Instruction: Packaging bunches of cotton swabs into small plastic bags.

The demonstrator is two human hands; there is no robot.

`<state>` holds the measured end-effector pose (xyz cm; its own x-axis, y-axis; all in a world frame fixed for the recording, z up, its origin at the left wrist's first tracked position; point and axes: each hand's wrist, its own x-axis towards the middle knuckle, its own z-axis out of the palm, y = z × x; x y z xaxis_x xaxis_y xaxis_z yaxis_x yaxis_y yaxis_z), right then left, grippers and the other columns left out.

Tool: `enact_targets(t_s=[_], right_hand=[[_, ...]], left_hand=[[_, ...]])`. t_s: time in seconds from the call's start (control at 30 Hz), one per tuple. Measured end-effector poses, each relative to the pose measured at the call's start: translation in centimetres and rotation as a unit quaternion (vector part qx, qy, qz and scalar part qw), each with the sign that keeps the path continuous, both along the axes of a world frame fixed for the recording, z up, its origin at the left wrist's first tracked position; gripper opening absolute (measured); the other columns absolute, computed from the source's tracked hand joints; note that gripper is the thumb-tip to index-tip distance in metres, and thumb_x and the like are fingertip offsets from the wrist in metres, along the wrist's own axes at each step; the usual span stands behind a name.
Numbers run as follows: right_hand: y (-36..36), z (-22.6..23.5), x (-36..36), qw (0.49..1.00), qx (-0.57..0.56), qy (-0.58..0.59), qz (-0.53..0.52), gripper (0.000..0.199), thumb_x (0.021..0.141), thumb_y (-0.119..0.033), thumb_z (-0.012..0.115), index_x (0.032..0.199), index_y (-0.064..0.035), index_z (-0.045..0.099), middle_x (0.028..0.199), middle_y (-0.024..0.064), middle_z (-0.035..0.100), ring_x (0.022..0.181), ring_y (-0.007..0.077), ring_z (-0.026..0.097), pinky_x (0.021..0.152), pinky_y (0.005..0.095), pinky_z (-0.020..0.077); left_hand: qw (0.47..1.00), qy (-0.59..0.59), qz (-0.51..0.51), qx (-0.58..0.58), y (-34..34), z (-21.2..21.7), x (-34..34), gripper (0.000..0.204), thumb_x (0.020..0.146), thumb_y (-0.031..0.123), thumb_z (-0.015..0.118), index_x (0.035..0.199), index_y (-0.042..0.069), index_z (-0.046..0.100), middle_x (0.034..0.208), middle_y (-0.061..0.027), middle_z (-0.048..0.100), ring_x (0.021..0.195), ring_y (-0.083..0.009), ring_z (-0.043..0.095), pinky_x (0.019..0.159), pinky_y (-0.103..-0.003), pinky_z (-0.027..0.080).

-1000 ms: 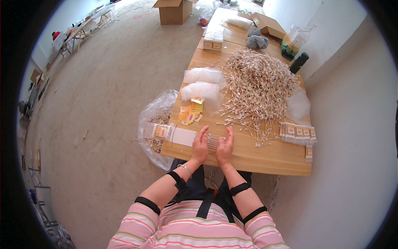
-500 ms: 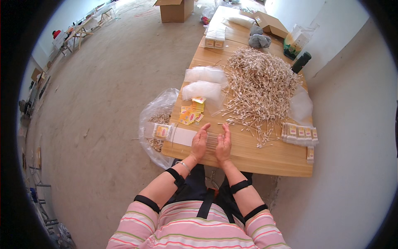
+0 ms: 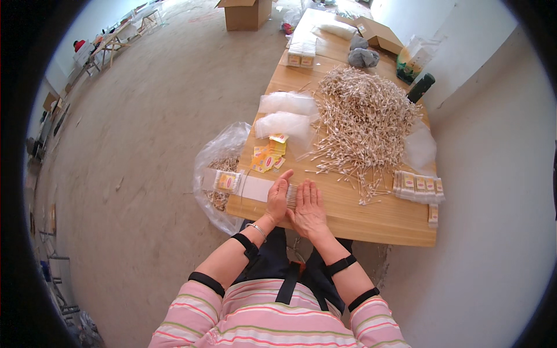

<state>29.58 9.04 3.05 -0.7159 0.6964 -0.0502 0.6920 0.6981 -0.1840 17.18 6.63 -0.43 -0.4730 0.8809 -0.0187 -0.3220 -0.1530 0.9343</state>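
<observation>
Near the table's front edge, a row of cotton swabs (image 3: 292,195) lies side by side between my two hands. My left hand (image 3: 278,198) stands on its edge against the row's left side, fingers stretched out. Palm down, my right hand (image 3: 310,210) lies flat at the right side and covers part of the row; what is under it is hidden. A white card strip (image 3: 255,188) runs left from my left hand to a filled pack of swabs (image 3: 227,182) at the table's left edge. Yellow printed cards (image 3: 268,158) are scattered just beyond.
A big heap of loose cotton swabs (image 3: 362,116) covers the table's middle right. Clear plastic bags (image 3: 284,124) lie at its left. Finished packs (image 3: 418,185) line the right edge. A plastic sack of swabs (image 3: 217,201) hangs by the left edge; a wall (image 3: 493,174) borders the right.
My right hand has turned from standing on its edge to lying flat, palm down, and moved slightly left. The visible row of swabs is narrower. My left hand has hardly moved.
</observation>
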Motion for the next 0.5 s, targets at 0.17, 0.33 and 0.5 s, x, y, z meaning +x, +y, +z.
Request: enact_targets(t_s=[0.17,0.33,0.5], right_hand=[[1.0,-1.8,1.1,0.960,-0.044,0.273,-0.039,0.060,0.092,-0.026,0.048,0.139,0.0048,0.027,0.146,0.0229,0.026,0.138,0.0354,0.020,0.114,0.0439,0.0138],[2.1,-1.8,0.0,0.815,-0.163,0.521,-0.193,0.048,0.094,-0.016,0.043,0.136,0.0046,0.033,0.140,0.0213,0.036,0.134,0.0331,0.030,0.111,0.0378,0.0217],[2.0,-2.4,-1.7,0.783,-0.210,0.557,-0.182,0.046,0.096,-0.018,0.038,0.135,0.0046,0.034,0.141,0.0215,0.035,0.135,0.0317,0.030,0.111,0.0368,0.0215]], left_hand=[[0.999,0.051,-0.004,-0.006,0.0,0.1,0.2,0.049,0.101,0.033,0.035,0.132,-0.003,0.043,0.135,-0.0115,0.046,0.126,-0.0169,0.040,0.107,-0.029,0.029],[0.999,0.033,0.032,-0.010,-0.1,0.4,0.6,0.050,0.101,0.035,0.036,0.133,-0.003,0.042,0.134,-0.0105,0.046,0.123,-0.0159,0.041,0.104,-0.027,0.031],[0.998,0.049,0.025,0.013,0.1,0.1,0.4,0.049,0.101,0.034,0.035,0.132,-0.003,0.043,0.133,-0.0101,0.047,0.122,-0.0159,0.042,0.104,-0.027,0.031]])
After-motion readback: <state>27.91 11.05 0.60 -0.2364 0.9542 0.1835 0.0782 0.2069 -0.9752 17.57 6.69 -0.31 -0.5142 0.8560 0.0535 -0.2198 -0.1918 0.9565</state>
